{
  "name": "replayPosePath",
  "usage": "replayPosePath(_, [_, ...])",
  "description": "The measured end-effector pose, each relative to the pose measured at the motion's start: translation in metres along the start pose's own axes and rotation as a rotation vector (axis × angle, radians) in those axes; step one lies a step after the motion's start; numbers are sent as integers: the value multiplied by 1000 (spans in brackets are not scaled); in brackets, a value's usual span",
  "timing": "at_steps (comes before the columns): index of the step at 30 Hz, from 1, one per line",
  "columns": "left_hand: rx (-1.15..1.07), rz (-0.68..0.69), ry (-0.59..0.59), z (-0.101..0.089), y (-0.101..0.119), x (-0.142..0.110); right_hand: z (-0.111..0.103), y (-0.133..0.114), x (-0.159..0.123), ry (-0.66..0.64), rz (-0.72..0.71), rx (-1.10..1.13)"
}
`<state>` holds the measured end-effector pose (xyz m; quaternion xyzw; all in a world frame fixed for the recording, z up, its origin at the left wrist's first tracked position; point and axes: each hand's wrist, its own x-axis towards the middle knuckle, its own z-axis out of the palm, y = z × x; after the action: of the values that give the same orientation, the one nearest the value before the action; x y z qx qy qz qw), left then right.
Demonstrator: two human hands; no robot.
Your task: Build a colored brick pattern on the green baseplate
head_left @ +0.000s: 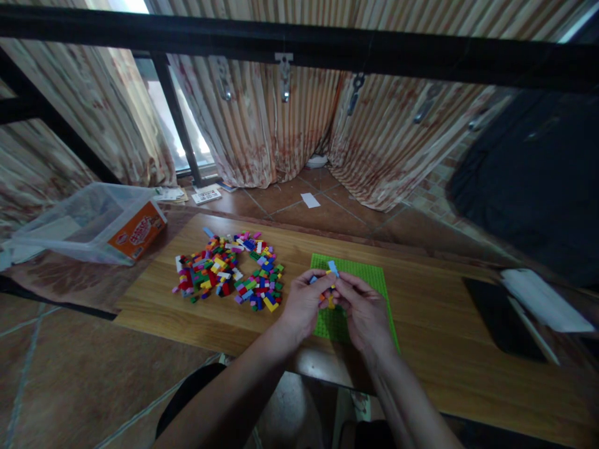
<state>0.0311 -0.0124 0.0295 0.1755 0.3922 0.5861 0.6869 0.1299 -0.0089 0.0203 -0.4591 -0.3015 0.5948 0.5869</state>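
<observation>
My left hand (303, 302) and my right hand (367, 308) meet above a green studded baseplate (375, 275). Pinched between the fingers of both is a small cluster of toy building bricks (332, 267), with light blue at the top and bits of yellow and orange lower down. My fingers cover most of it, so its full shape is hidden. The baseplate lies flat on a wooden table (435, 337), partly covered by my hands. Left of my hands spreads a loose pile of multicoloured bricks (266, 277).
A clear plastic bin (84, 246) with an orange label stands beyond the table's left end. On the right lie a black flat panel (500, 318), a thin pale stick (533, 330) and a white object (547, 299). A dark horizontal bar (299, 40) crosses before the curtains (299, 125).
</observation>
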Motion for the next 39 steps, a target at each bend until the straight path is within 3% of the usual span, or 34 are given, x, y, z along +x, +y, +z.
replayPosePath(7, [-52,17,-26,-3,-3,1,-1,-4,-1,-71,179,79])
replayPosePath(12, [75,68,151,-18,19,10,6,9,3,34,-37,-139])
replayPosePath(15, [394,216,277,-40,49,19,12,19,5,-29,-176,-383])
replayPosePath(18, [996,351,385,-66,79,23,23,30,8,-114,-305,-636])
replayPosePath(20, [1299,360,474,-81,94,24,34,36,10,-157,-374,-793])
replayPosePath(22, [1468,342,520,-91,102,24,46,43,12,-201,-412,-903])
replayPosePath(30, [1721,345,489,-107,98,30,75,67,17,-296,-449,-1009])
replayPosePath(39, [1755,477,431,-110,92,27,72,65,12,-338,-490,-1011])
